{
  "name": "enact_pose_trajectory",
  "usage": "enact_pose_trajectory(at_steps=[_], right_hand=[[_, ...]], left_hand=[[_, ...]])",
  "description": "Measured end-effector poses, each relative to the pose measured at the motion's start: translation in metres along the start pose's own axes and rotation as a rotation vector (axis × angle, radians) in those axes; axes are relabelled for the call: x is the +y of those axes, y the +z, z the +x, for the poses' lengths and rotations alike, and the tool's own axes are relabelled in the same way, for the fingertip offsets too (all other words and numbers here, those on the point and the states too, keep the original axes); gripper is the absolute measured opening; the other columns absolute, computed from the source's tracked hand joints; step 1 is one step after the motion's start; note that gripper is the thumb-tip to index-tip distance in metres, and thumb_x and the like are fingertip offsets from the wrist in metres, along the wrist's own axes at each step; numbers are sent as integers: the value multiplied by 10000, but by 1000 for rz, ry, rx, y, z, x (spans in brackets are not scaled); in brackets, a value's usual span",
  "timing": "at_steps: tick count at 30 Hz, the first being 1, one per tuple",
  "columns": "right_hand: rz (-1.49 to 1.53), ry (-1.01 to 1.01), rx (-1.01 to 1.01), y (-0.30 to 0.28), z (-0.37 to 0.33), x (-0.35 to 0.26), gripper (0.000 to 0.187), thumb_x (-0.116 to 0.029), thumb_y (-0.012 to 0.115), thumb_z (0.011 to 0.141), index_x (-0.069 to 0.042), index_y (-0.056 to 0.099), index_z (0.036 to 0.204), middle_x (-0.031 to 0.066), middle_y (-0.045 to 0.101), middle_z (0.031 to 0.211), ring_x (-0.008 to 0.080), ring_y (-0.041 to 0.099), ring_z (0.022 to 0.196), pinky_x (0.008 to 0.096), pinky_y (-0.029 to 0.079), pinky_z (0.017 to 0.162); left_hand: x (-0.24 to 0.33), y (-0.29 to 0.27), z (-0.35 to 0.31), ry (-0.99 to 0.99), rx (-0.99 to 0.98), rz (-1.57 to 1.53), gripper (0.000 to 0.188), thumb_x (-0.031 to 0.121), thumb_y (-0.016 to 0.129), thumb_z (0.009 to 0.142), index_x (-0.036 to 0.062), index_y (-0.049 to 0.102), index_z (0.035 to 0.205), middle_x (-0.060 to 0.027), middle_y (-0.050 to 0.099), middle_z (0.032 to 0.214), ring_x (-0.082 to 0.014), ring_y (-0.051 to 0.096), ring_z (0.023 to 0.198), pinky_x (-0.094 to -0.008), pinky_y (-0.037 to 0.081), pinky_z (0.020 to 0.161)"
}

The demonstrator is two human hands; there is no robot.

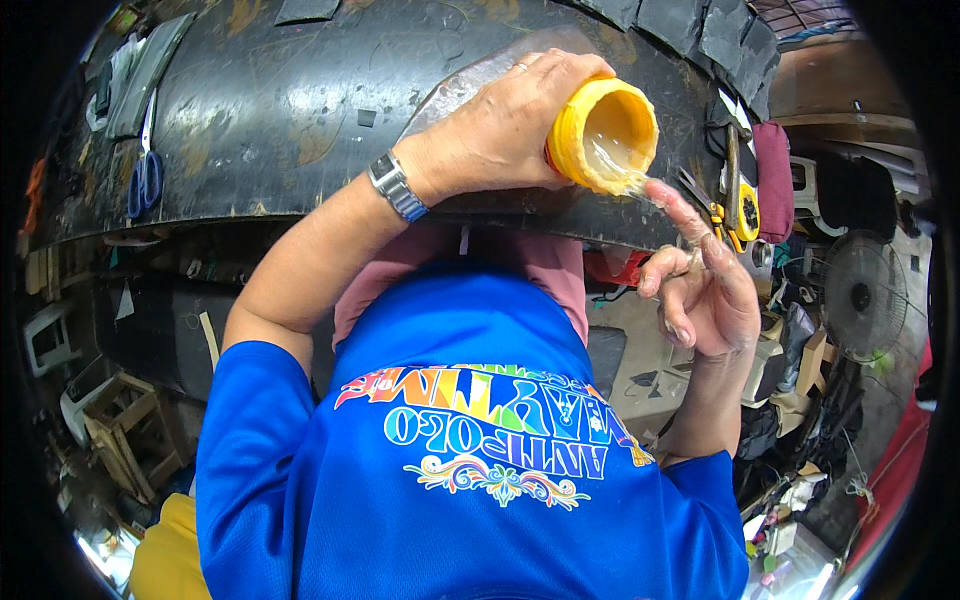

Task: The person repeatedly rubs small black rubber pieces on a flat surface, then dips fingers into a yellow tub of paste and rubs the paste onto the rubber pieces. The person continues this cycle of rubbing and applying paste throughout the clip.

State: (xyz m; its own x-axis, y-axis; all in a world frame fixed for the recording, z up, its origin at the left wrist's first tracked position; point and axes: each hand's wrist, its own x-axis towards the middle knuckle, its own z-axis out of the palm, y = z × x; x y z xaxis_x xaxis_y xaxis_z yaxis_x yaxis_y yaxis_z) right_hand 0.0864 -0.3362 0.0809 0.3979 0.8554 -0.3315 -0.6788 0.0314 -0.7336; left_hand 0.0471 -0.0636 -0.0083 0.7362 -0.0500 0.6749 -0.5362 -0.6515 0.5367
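My left hand [505,125], with a metal-banded watch [397,187] on its wrist, grips a yellow jar [566,130] over the bench. The jar is tipped on its side, its mouth toward my right hand. Pale, sticky glue [608,155] lies inside and clings to the lower rim. My right hand [705,285] is palm up with its fingers apart and holds no tool. Its index fingertip, wet with glue, touches or nearly touches the rim. Behind my left hand lies a translucent, glossy sheet [440,100], partly hidden.
The black work surface [270,110] bears blue-handled scissors [146,180] at left and dark flat pieces [725,40] at far right. A yellow tape measure [748,210] and maroon pouch [773,180] lie by the right edge. A fan [865,295] stands beyond; a wooden stool [130,430] is lower left.
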Motion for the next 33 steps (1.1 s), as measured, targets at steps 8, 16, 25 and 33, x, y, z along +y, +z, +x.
enact_pose_trajectory(at_steps=[8, 16, 25, 33], right_hand=[[-907, -65, 142, 21, 46, -37, 689, -203, 666, 964, -81, 343, 1559, 185, 707, 865, 156, 621, 498, 241, 485, 475], [-1613, -47, 206, 35, 56, -16, 711, -123, 700, 929, -173, 374, 1560, 51, 587, 682, 82, 526, 557, 281, 435, 537], [-1103, -166, 265, 50, 53, -34, 663, -58, 684, 914, -90, 427, 1525, 34, 666, 827, 37, 530, 528, 175, 422, 471], [-2035, -60, 261, 42, 72, -10, 677, -152, 730, 914, -114, 400, 1504, 74, 601, 682, 134, 577, 564, 317, 474, 568]], left_hand=[[-43, -19, 27, -9, -315, -195, 956, 231, 929, 613, 66, 437, 1416, -161, 602, 1324, -319, 578, 1256, -395, 452, 1086], [-56, -12, 12, -109, -247, -330, 991, 246, 938, 602, 58, 427, 1430, -150, 600, 1331, -295, 579, 1257, -392, 447, 1087], [-54, -13, 7, -101, -173, -316, 983, 272, 947, 589, 46, 445, 1404, -159, 583, 1320, -318, 572, 1249, -391, 454, 1076], [-54, -8, 5, -90, -132, -298, 939, 280, 931, 613, 40, 459, 1389, -157, 582, 1320, -315, 590, 1227, -392, 471, 1052]])
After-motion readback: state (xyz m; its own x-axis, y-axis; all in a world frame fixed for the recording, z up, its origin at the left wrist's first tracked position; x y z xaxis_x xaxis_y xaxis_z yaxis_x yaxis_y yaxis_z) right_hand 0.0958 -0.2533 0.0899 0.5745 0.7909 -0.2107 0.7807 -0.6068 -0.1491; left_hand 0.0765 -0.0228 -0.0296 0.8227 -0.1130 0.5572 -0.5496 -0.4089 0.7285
